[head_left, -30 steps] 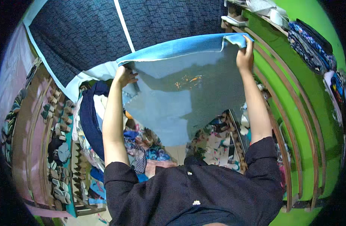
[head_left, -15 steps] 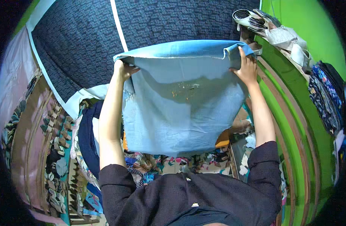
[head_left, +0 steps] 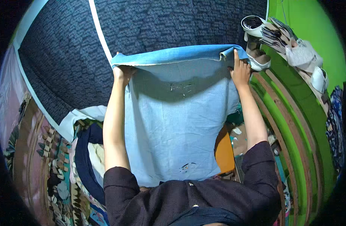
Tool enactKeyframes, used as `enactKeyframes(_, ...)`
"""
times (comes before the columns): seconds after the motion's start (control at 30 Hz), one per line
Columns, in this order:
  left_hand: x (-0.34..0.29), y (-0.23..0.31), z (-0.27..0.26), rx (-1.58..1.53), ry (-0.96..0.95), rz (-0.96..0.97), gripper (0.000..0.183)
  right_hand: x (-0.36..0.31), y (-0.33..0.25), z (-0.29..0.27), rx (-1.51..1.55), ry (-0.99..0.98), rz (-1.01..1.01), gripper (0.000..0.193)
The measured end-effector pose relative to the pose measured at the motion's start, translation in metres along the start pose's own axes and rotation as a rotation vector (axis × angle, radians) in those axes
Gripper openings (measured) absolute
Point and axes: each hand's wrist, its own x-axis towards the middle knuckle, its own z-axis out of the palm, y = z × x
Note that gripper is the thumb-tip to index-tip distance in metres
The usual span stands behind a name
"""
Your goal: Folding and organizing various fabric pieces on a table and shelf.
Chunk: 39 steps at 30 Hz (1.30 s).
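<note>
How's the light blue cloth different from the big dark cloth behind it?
The light blue cloth is mostly plain, while the big dark cloth is patterned all over. The left hand and right hand hold up the light blue cloth; neither holds the big dark cloth. The light blue cloth has small holes; none show in the big dark cloth. Both are fabric.

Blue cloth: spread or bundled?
Spread: the blue cloth hangs open between the left hand and the right hand, its top edge folded over.

The left hand (head_left: 123, 74) and the right hand (head_left: 241, 74) hold up a blue cloth (head_left: 173, 132) near its folded top edge. Behind it hangs a dark curtain (head_left: 173, 26); a green wall (head_left: 321, 32) is at right.
</note>
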Motion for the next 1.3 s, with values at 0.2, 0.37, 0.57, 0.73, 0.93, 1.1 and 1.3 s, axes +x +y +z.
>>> enactKeyframes(0.2,0.016,-0.079,0.004,0.407,0.985,0.427,0.044,-0.037,-0.012,0.029,0.132,0.007,0.127,0.084)
enactKeyframes(0.37,-0.13,-0.155,-0.04,1.151,0.932,0.006,0.056,-0.164,-0.043,0.056,0.885,-0.084,0.447,0.06)
enactKeyframes(0.57,-0.271,-0.197,0.015,0.848,1.147,-0.239,0.06,-0.28,-0.025,0.023,1.391,-0.287,1.235,0.019)
enactKeyframes(0.73,-0.358,-0.207,0.098,0.072,1.183,0.201,0.059,-0.338,-0.009,-0.042,1.466,-0.366,1.433,0.019)
enactKeyframes(0.93,-0.432,-0.285,0.152,1.497,1.229,-0.502,0.068,-0.456,-0.044,-0.081,0.874,-0.76,0.897,0.024)
enactKeyframes(1.1,-0.429,-0.326,0.17,1.721,1.017,-1.073,0.075,-0.449,-0.119,-0.122,0.526,-1.278,0.446,0.072)
enactKeyframes(1.3,-0.408,-0.338,0.155,1.884,1.063,-1.186,0.067,-0.47,-0.137,-0.102,0.449,-1.364,0.41,0.087)
